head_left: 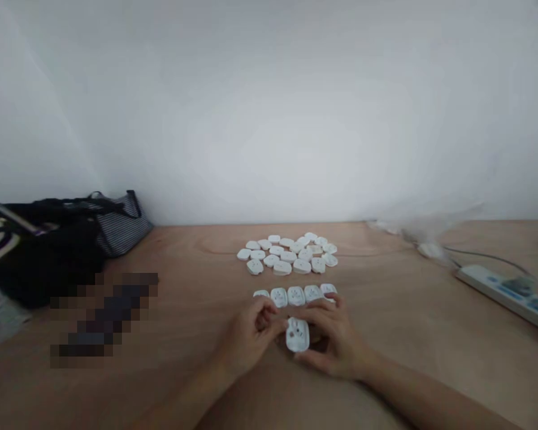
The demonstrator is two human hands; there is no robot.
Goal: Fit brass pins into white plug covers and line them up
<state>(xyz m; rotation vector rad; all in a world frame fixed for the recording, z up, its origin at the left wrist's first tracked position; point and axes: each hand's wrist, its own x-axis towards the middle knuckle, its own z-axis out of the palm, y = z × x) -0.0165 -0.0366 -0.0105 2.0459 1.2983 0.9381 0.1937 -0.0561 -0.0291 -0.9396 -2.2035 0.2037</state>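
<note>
A white, rounded-square plastic socket piece (297, 335) with small dark holes in its face is held tilted up just over the table. My right hand (336, 340) grips it from the right, fingers at the top and thumb underneath. My left hand (248, 334) is closed with curled fingers, its thumb tip at the piece's left edge; whether anything small is between its fingers is hidden. Just beyond my hands, a row of similar white pieces (296, 296) lies face up, its ends partly covered by my fingers. Farther back sits a loose cluster of more white pieces (288, 257).
On the left stand a black bag (67, 245) and a striped pouch (119, 230), with a pixelated dark object (107, 316) nearer. To the right lie a power strip (506, 295) with a cable and a clear plastic bag (430, 230). A pale wall closes off the wooden table (407, 310).
</note>
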